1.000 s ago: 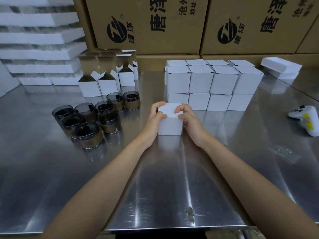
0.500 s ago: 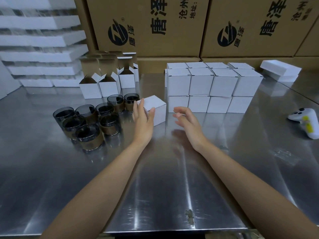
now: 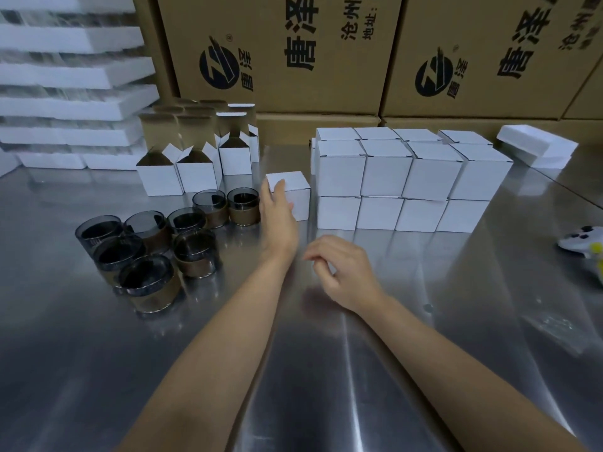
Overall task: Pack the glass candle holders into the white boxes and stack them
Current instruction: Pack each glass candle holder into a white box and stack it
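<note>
A closed white box (image 3: 295,194) stands on the steel table just left of the two-layer stack of closed white boxes (image 3: 404,177). My left hand (image 3: 277,216) lies flat against the box's near left side with straight fingers. My right hand (image 3: 342,272) hovers over the table nearer to me, fingers loosely curled, holding nothing. Several smoky glass candle holders with brown bands (image 3: 146,252) are grouped at the left. Open white boxes (image 3: 192,168) with raised flaps stand behind them.
The steel table (image 3: 326,370) stretches toward me. Large brown cartons (image 3: 326,53) line the back. White foam trays (image 3: 65,76) are stacked at the far left, and more foam pieces (image 3: 538,145) lie at the far right. A white game controller (image 3: 584,243) lies at the right edge.
Both hands held the closed box in front of me; my left hand has since pushed it away, up beside the stack. My right hand let go and drew back.
</note>
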A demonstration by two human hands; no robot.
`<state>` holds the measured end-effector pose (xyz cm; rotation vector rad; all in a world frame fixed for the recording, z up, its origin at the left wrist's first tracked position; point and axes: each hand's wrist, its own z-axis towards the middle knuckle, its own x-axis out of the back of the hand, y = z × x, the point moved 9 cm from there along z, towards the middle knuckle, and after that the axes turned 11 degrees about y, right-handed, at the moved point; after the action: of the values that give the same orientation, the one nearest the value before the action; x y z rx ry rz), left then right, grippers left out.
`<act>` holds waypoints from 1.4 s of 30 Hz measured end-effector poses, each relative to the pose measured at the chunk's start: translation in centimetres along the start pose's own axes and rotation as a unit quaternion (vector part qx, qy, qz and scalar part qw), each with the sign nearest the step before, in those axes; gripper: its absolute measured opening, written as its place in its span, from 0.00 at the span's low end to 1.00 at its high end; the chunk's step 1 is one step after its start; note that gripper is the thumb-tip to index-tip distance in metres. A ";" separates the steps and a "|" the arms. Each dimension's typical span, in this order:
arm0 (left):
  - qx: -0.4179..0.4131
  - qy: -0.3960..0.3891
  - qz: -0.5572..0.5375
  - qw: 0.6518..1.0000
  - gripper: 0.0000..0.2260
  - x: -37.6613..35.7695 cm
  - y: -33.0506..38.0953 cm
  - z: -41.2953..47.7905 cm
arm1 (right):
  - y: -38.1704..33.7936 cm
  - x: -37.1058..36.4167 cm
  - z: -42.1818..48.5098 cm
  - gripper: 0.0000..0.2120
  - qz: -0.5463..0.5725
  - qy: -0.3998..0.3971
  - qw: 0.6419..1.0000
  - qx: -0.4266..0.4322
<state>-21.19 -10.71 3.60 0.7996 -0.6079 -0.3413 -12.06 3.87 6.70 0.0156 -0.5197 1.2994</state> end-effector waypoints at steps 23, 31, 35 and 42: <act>-0.066 -0.032 -0.031 0.997 0.33 -2.9 1.6 5.0 | 8.5 -3.9 0.2 0.09 -0.181 -0.128 0.950 -0.220; 0.029 0.075 0.066 0.995 0.16 6.7 2.0 8.0 | 11.0 -6.3 -0.1 0.13 -0.323 -0.202 0.879 -0.287; 0.071 0.013 0.196 0.978 0.18 7.2 -0.2 10.2 | 10.9 -6.2 0.1 0.13 -0.341 -0.195 0.873 -0.289; 0.109 -0.050 0.282 0.952 0.18 6.0 -4.9 13.0 | 11.2 -6.1 0.0 0.13 -0.341 -0.178 0.880 -0.279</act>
<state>-24.87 -24.27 9.18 0.7843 -0.9494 0.2161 -23.36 1.48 1.36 -0.0403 -1.0824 0.4184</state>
